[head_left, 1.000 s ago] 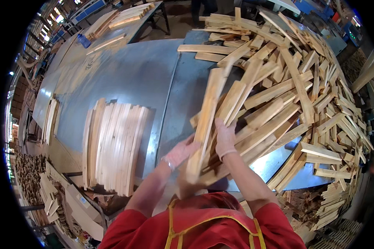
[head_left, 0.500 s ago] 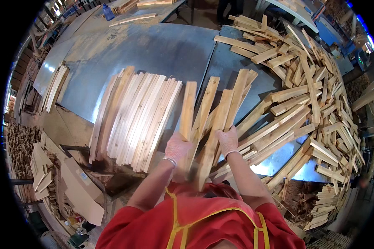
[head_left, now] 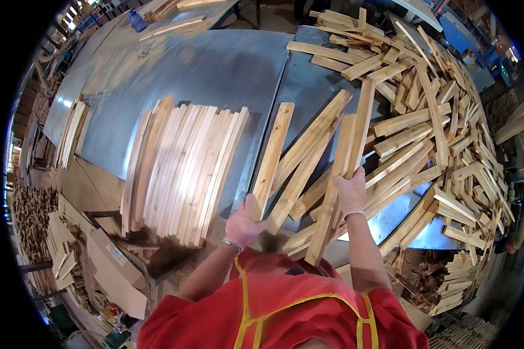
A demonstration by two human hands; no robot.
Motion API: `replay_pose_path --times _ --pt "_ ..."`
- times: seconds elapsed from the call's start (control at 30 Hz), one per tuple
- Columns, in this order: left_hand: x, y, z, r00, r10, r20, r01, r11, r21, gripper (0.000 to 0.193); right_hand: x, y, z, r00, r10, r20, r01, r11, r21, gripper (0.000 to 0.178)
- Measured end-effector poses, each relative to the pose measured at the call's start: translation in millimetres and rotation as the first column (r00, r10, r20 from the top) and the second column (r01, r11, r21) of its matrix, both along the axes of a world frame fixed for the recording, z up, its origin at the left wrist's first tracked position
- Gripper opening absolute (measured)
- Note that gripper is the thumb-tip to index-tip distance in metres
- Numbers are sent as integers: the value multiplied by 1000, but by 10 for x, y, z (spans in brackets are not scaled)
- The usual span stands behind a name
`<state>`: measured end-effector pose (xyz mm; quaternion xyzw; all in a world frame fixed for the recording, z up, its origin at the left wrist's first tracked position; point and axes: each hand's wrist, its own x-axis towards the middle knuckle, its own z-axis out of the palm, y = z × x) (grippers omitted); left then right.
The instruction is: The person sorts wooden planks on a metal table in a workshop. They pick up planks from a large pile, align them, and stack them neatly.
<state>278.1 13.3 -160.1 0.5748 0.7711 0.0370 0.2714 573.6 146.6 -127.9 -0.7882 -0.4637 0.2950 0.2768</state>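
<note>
My gloved right hand (head_left: 350, 193) is wrapped round the lower part of a light wooden slat (head_left: 364, 119). Another wooden slat (head_left: 326, 224) lies alongside it, under the fingers, and slants down toward my body. My gloved left hand (head_left: 244, 224) is at the lower end of a knotted wooden slat (head_left: 275, 152); its fingers rest along the left edge and the thumb stretches out to the right. Between the hands, several loose slats (head_left: 311, 166) lie at a slant on the metal table (head_left: 215, 64). To the left stands a row of slats (head_left: 186, 168) packed side by side.
A large jumbled heap of wood pieces (head_left: 425, 116) covers the table's right side. A small bundle of slats (head_left: 73, 131) lies at the far left. Beyond are a blue jug (head_left: 137, 21) and more boards. Cardboard (head_left: 113, 264) leans below the table's left edge.
My right hand has moved right and a little up with its slats. My left hand has dropped slightly, and its fingers have spread. The slats between the hands now lie more fanned out.
</note>
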Motion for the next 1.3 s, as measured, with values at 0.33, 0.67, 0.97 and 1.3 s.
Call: replay_pose_path --times 0.33,0.67,0.97,1.3 --pt "646 1298 -53 980 -171 -98 187 962 201 89 217 119 226 958 246 146 -193 933 -304 78" --pt "40 747 -291 494 157 855 -141 985 -99 99 -116 -50 -42 874 156 -460 -104 985 136 68" --pt "-486 -453 286 999 -31 -12 31 998 53 89 -1843 -629 -285 714 646 -270 -700 646 -305 77" --pt "-381 -513 -108 824 -43 -565 174 968 179 77 -224 -598 646 848 199 -492 -184 980 80 45"
